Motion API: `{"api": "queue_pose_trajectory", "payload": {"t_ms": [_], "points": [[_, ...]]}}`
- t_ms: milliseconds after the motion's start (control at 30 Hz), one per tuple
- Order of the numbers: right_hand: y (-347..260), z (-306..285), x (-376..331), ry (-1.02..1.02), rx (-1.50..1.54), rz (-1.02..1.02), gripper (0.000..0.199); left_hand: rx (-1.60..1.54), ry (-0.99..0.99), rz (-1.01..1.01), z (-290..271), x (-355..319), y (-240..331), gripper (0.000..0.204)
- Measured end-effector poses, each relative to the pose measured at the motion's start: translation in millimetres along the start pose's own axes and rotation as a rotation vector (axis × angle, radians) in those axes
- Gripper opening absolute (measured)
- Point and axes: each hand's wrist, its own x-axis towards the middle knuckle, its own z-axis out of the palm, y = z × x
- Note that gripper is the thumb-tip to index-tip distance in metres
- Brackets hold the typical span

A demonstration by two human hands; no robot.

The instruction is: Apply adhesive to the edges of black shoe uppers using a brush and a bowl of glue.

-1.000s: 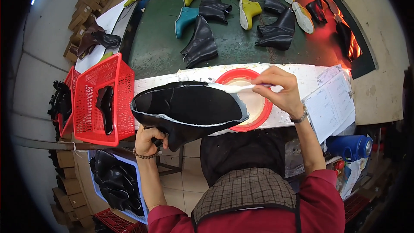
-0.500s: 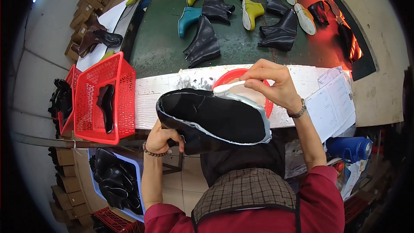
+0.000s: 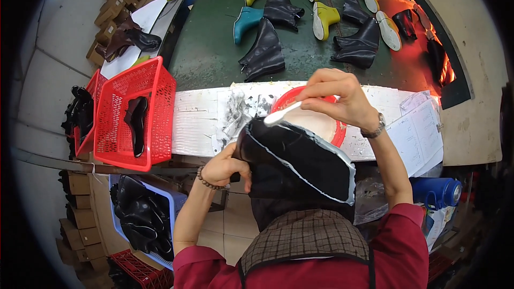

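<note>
A black leather boot (image 3: 305, 163), bottom side up, hangs over the near edge of the white work surface. A band of white paste-like coating runs along most of its bottom rim. My left hand (image 3: 227, 168) is closed round the boot at its left end, fingers partly hidden beneath it. My right hand (image 3: 342, 99) pinches a slim white brush (image 3: 282, 114) that resembles a toothbrush. The brush's head touches or hovers just over the boot's far left rim; I cannot tell which. Behind the boot stands a red bowl (image 3: 342, 132) of whitish liquid, partly covered by the right hand.
A dark green conveyor belt (image 3: 214, 48) carries black boots and yellow and teal shoe lasts toward a glowing heater (image 3: 444, 69). To the left are a red basket (image 3: 166, 112) and a blue crate (image 3: 176, 203) of black uppers. Papers (image 3: 415, 139) and a blue flask (image 3: 436, 192) lie right.
My left hand has turned the boot clockwise, its right end dropping nearer me. The brush has shifted along the far rim toward the boot's left end. Another person's hand moved at the top.
</note>
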Motion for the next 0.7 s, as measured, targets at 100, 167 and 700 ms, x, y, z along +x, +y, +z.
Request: {"api": "queue_pose_trajectory", "payload": {"t_ms": [100,167,700], "points": [[7,13,12,-0.001,-0.008,-0.083,0.013,-0.051,-0.012,0.004,10,7,-3,0.046],[11,17,15,-0.012,0.104,-0.010,0.016,-0.077,0.029,0.019,0,8,-8,0.046],[111,40,-176,0.657,0.174,0.809,0.019,0.919,1.223,0.967,-195,176,69,0.043]]}}
